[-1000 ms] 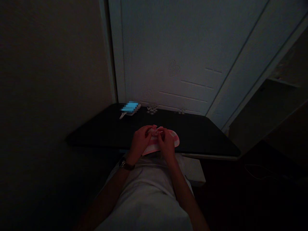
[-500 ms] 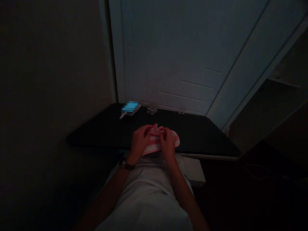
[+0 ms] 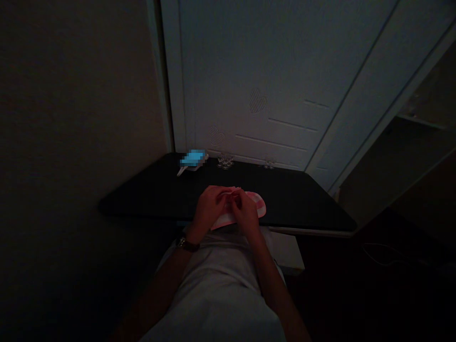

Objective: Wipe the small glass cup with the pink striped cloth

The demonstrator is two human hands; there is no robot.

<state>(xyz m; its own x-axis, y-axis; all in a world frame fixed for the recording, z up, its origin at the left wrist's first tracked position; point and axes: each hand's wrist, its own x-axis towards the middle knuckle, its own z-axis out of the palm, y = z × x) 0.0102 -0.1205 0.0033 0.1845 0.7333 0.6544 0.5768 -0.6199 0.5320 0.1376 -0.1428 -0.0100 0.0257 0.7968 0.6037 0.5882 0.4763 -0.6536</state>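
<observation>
A pink and white piece of cloth lies at the front edge of the black table, partly covered by both hands. My left hand, with a watch on its wrist, pinches a gathered pink part of it from the left. From the right, my right hand pinches the same gathered part. The fingertips of both hands nearly meet there, and they hide most of the bunched fabric. The light is dim, so the exact folds are hard to make out.
A lit, blurred device rests at the table's back left. Small clear, shiny objects stand along the back edge, by a pale panel with heart patterns. A white box is below the front edge, right of my lap.
My fingertips have come closer together over the cloth. The pink bunch that stuck up between them is lower and more hidden now.
</observation>
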